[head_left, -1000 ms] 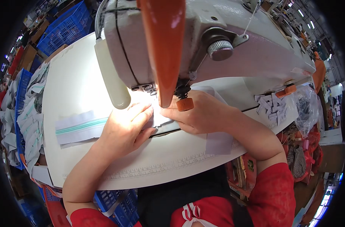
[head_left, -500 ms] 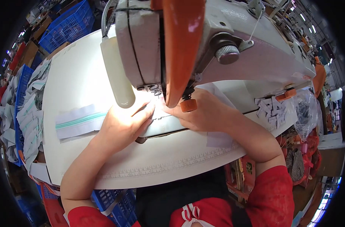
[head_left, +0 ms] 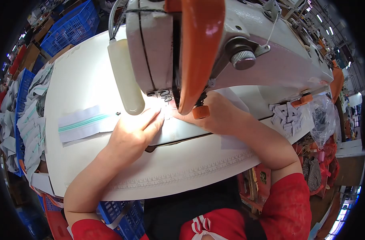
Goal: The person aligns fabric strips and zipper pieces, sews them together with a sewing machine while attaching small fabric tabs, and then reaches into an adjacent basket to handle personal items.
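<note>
My left hand point(head_left: 132, 130) lies on the sewing machine's bed, left of the needle area, with its fingers pressed together on white fabric point(head_left: 169, 113). To the right, my right hand point(head_left: 216, 114) holds the same fabric down; its fingertips are partly covered by the orange guard point(head_left: 198, 56). Glare blurs the fabric edge between the hands. The sewing machine point(head_left: 266, 66) stands over both hands, its needle hidden. A white strip with green stripes point(head_left: 86, 125) lies flat beside my left hand.
A pale lamp point(head_left: 126, 80) hangs close above my left hand. Blue crates point(head_left: 70, 28) and stacked striped strips point(head_left: 32, 116) are at the left. Small fabric scraps point(head_left: 287, 118) and a plastic bag point(head_left: 323, 120) lie at the right. A printed ruler point(head_left: 182, 173) runs along the table's front.
The fabric between my hands has slid slightly away from me, toward the needle area. My right hand has shifted a little the same way, and my left fingers have straightened slightly.
</note>
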